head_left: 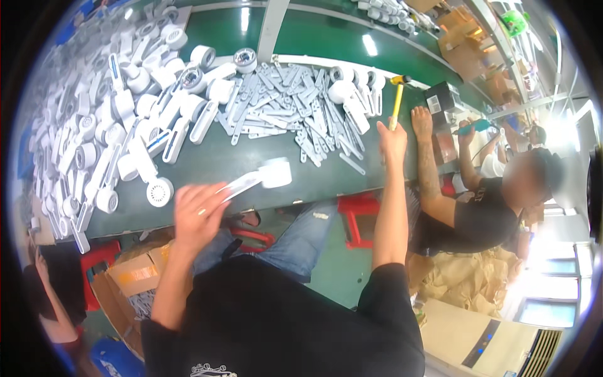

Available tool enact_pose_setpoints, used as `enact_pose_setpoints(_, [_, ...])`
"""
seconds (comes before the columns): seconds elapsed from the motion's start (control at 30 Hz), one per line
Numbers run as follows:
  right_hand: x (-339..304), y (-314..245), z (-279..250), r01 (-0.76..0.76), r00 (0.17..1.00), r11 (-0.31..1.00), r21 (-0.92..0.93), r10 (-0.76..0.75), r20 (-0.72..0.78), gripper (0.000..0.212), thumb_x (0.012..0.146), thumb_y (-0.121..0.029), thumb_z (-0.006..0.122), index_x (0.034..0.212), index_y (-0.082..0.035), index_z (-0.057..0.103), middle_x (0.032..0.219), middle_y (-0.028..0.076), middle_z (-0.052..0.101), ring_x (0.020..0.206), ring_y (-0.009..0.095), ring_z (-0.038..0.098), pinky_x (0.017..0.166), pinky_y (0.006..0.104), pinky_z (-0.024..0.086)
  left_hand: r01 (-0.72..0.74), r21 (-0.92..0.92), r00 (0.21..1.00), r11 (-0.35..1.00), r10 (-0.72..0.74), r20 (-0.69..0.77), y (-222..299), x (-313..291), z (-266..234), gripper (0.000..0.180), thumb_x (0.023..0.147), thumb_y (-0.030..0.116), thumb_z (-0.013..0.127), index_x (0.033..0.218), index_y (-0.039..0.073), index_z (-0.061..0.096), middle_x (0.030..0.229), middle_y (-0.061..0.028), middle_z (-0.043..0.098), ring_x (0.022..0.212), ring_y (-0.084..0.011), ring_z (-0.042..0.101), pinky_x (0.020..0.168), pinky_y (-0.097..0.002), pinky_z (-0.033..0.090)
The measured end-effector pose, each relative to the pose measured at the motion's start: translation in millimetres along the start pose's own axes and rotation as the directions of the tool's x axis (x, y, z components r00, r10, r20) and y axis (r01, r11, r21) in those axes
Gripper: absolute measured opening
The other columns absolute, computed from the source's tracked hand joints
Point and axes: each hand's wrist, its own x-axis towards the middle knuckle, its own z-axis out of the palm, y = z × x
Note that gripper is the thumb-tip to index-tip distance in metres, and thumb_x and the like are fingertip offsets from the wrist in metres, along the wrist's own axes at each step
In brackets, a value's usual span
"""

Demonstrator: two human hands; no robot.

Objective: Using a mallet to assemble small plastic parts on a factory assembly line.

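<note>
My left hand (198,217) is closed around the handle of a white shower-head-shaped part (275,174), held over the near side of the dark green table (257,151). Its round head points right, away from my fingers. My right hand (393,143) grips a small hammer (397,107) by its yellow handle, with the yellow and black head up. Beyond my hands lies a loose heap of flat grey plastic strips (270,103). Several similar white parts (358,94) stand to the right of that heap, near the hammer.
A big pile of white round-headed parts (94,135) covers the table's left side. At right a co-worker (490,207) sits with one hand on the table by a dark box (443,97). A red stool (358,220) and an open carton (135,276) are below the table edge.
</note>
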Motion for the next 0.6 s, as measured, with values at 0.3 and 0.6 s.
enact_pose_setpoints(0.3, [153.1, 97.1, 54.9, 0.496, 0.854, 0.642, -0.585, -0.482, 0.196, 0.030, 0.100, -0.024, 0.061, 0.094, 0.002, 0.074, 0.101, 0.027, 0.074, 0.092, 0.041, 0.074, 0.075, 0.0525, 0.057, 0.640, -0.297, 0.330, 0.708, -0.603, -0.727, -91.8, -112.4, -212.9, 0.042, 0.106, 0.010, 0.067, 0.147, 0.001, 0.064, 0.130, -0.0098, 0.072, 0.110, -0.0133, 0.065, 0.100, -0.0296, 0.053])
enact_pose_setpoints(0.6, [65.2, 49.2, -10.5, 0.492, 0.870, 0.870, -0.043, -0.489, 0.058, 0.045, 0.101, -0.023, 0.067, 0.133, 0.009, 0.061, 0.143, 0.029, 0.060, 0.127, 0.038, 0.060, 0.108, 0.0429, 0.048, 0.756, -0.162, -0.028, 0.634, -0.216, -0.976, -237.3, -179.5, -408.3, 0.049, 0.097, 0.032, 0.079, 0.135, 0.002, 0.073, 0.097, -0.0079, 0.081, 0.084, -0.0143, 0.073, 0.080, -0.0313, 0.055])
